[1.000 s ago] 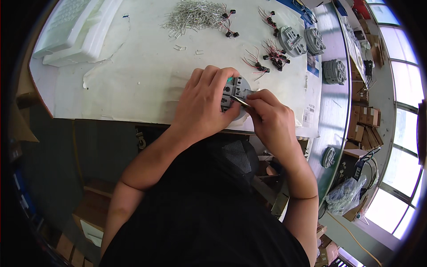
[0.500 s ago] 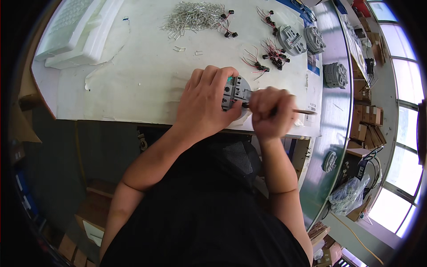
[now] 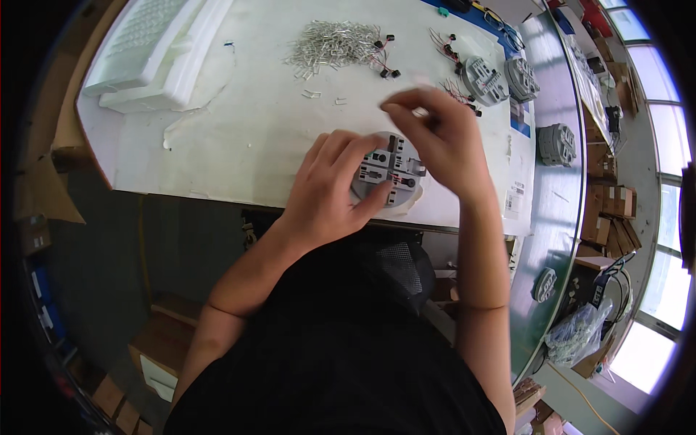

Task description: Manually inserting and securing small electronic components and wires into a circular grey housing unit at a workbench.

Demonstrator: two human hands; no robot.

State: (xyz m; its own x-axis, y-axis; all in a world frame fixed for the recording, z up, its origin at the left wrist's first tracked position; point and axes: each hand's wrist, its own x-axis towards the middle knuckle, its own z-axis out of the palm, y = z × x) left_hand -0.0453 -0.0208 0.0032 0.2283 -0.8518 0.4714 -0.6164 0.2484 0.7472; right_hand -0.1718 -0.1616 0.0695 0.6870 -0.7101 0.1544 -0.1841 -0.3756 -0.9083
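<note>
While half-open left hand (image 3: 326, 188) grips grey disc (image 3: 397, 168) from left, curled right hand (image 3: 444, 136) hovers, contents unclear.

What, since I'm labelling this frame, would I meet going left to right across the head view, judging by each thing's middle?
White trays, left hand, round grey part held by it, right hand, clear plastic bag, bright windows.
</note>
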